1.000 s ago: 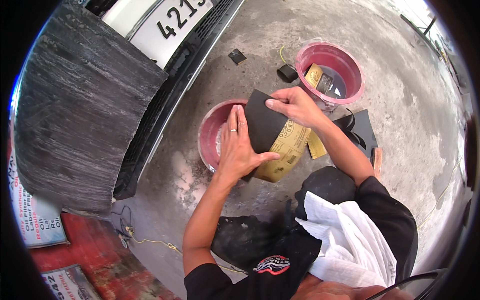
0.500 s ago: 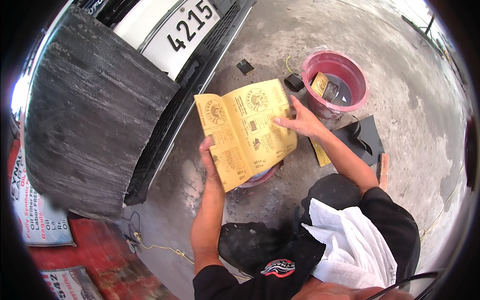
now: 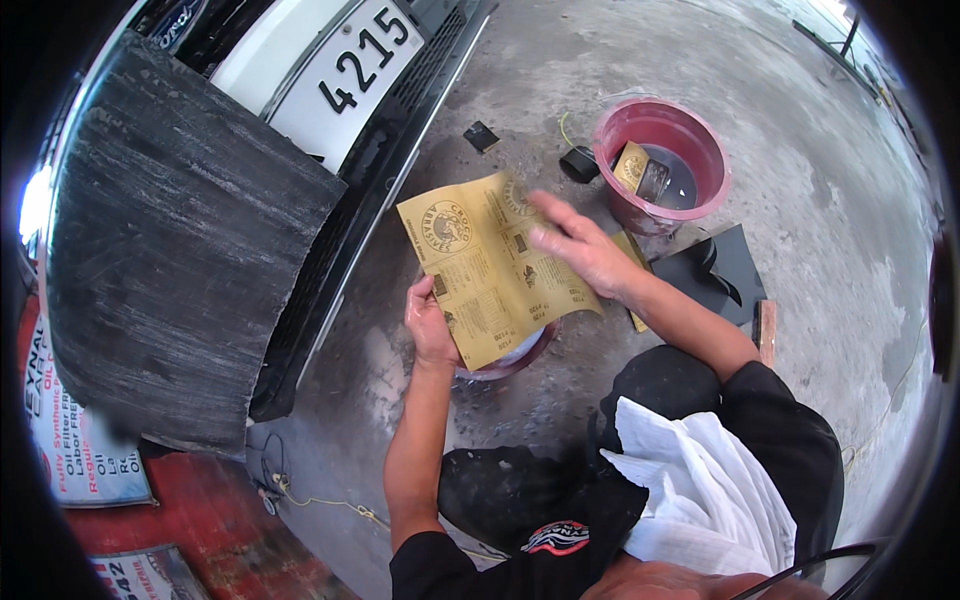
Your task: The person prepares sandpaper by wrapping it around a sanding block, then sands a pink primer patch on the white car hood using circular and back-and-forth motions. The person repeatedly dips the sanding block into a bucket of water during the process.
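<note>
My left hand [image 3: 431, 322] grips the lower left edge of a tan-backed sandpaper sheet [image 3: 480, 280] with dark print. The sheet is held up and creased down its middle, with its right side bending away. My right hand [image 3: 585, 250] lies along the sheet's right side, fingers stretched out and slightly blurred, the thumb apart. Whether those fingertips press on the paper is hard to make out. Partly hidden under the sheet is a small reddish basin [image 3: 505, 370] with something pale inside.
A pink bucket [image 3: 712, 190] at the right holds murky water, a tan sandpaper piece and a dark block. Near it lie dark sheets [image 3: 715, 275], a wood strip [image 3: 767, 335] and a black cup-like object [image 3: 580, 163]. A car bumper [image 3: 190, 250] fills the left.
My right hand has slid up and inward over the sheet, its fingers now stretched forward. The sheet's right half bends back more, and my left hand has shifted slightly right.
</note>
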A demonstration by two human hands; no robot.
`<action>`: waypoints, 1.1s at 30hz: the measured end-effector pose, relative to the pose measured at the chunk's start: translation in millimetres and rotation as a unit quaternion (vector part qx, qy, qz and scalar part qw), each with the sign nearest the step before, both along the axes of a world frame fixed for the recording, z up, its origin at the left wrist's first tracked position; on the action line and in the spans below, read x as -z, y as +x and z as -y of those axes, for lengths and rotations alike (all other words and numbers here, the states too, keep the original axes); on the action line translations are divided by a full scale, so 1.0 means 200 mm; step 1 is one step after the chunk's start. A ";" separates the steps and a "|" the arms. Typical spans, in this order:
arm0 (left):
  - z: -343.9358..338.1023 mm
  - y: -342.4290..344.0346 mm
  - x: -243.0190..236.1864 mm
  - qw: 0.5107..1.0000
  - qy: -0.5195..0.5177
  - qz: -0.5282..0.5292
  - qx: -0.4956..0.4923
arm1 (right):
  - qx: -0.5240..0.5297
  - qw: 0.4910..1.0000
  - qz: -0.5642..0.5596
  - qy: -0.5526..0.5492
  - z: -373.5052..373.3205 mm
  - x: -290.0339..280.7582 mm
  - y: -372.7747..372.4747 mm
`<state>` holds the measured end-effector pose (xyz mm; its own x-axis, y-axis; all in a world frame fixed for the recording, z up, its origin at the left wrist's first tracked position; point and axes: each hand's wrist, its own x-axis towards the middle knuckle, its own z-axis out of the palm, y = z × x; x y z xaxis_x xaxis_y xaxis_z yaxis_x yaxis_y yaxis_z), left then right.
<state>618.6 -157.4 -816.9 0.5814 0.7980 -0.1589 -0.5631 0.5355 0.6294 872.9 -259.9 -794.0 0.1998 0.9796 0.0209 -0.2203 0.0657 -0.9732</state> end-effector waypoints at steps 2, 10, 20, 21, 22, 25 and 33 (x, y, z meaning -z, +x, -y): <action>0.02 0.02 0.01 0.997 0.010 -0.055 -0.049 | -0.053 0.986 -0.158 -0.011 -0.01 -0.01 0.01; -0.04 -0.05 0.08 0.998 0.048 0.025 0.032 | 0.013 0.997 -0.043 0.056 0.01 0.14 0.09; -0.04 0.05 0.06 0.977 0.070 -0.187 0.076 | 0.250 0.935 -0.245 0.059 -0.05 0.01 0.05; -0.04 0.04 0.08 0.974 0.015 -0.201 0.106 | 0.260 0.923 -0.276 0.064 -0.05 -0.01 0.09; 0.02 0.05 0.13 0.962 0.093 -0.219 0.133 | 0.274 0.915 -0.288 0.065 -0.05 -0.02 0.09; 0.24 0.23 0.10 0.940 0.230 -0.192 0.163 | 0.295 0.896 -0.320 0.089 -0.10 -0.04 -0.01; 0.12 0.26 -0.13 0.965 0.204 -0.152 -0.067 | 0.174 0.890 -0.415 0.073 0.00 -0.01 0.21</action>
<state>671.5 -180.4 -790.2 0.4452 0.8946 0.0375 -0.3667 0.1439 0.9191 914.8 -260.8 -792.9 0.4965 0.8544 -0.1532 -0.8006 0.3826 -0.4612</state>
